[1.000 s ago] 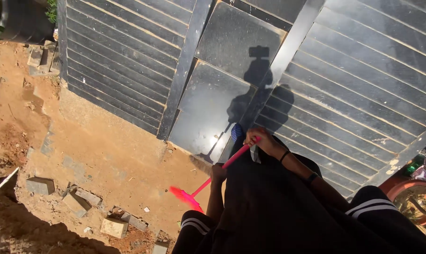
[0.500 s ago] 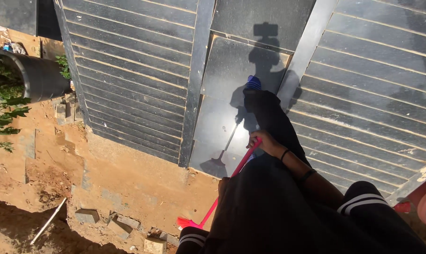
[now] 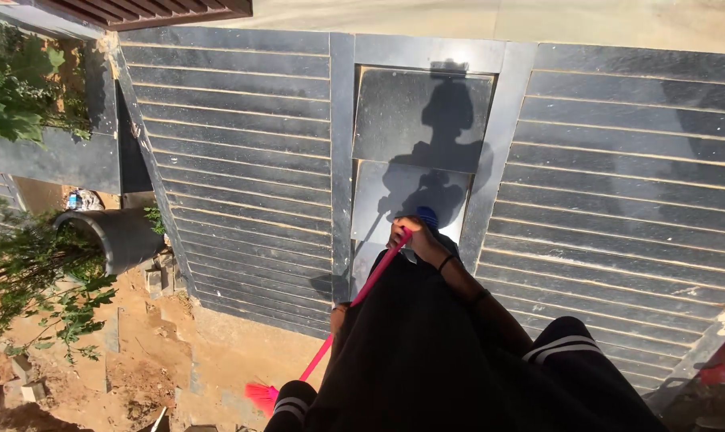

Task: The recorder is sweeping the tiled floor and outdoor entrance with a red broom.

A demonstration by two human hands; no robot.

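I hold a pink broom (image 3: pixel 370 280) by its long handle, slanted down to the left. My right hand (image 3: pixel 417 240) grips the top end of the handle, in front of the dark gate panel. My left hand (image 3: pixel 339 314) is lower on the handle, mostly hidden by my black garment. The pink bristle head (image 3: pixel 260 394) rests on the sandy ground near my left knee. My shadow, with the broom's, falls on the gate panel (image 3: pixel 422 120).
A black slatted gate (image 3: pixel 242 160) stands right in front of me. To the left a black pot (image 3: pixel 118 236) lies beside leafy plants (image 3: pixel 34 272). Sandy ground (image 3: pixel 178 352) holds stone pieces at the lower left. A red object (image 3: pixel 713 374) shows at the right edge.
The view has tilted up, so more of the gate and plants shows. The broom head has swept back to the left, toward my legs, and my right hand has risen with the handle.
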